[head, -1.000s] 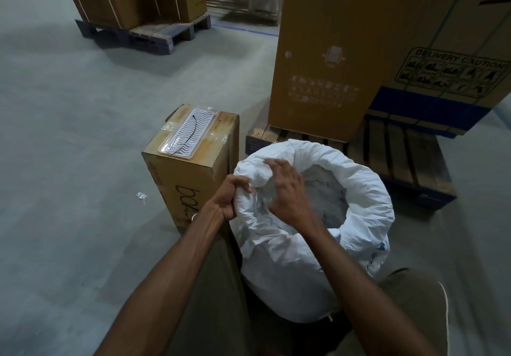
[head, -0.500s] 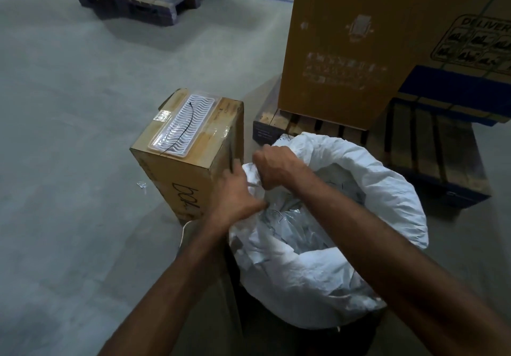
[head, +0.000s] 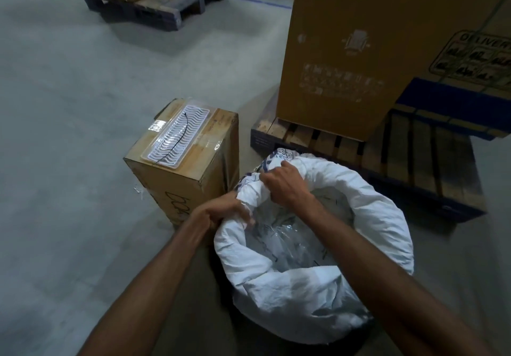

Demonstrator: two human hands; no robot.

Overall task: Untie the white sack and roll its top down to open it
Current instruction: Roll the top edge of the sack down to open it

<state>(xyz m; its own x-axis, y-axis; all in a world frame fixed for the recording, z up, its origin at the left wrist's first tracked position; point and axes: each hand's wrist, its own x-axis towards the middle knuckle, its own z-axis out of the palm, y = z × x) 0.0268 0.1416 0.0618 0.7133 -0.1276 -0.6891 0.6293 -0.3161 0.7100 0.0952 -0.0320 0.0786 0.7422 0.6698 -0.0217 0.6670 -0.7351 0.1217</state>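
Note:
The white sack (head: pixel 378 217) stands open on the floor in front of me, its top rolled outward into a thick rim. Clear plastic packets (head: pixel 287 245) show inside it. My left hand (head: pixel 221 212) grips the rim at its near-left side. My right hand (head: pixel 284 184) is clenched on the rim a little farther back, where blue print on the sack fabric shows. The two hands are close together on the same stretch of rim.
A brown carton (head: pixel 193 162) with a white wavy plastic piece (head: pixel 179 134) on top stands just left of the sack. Behind the sack, a wooden pallet (head: pixel 414 162) carries a tall cardboard box (head: pixel 359 51). Another loaded pallet (head: pixel 154 4) sits far back on the grey floor.
Both hands have shifted along the sack's left rim toward the back, and the rolled edge there is thicker. The camera has tilted and moved closer.

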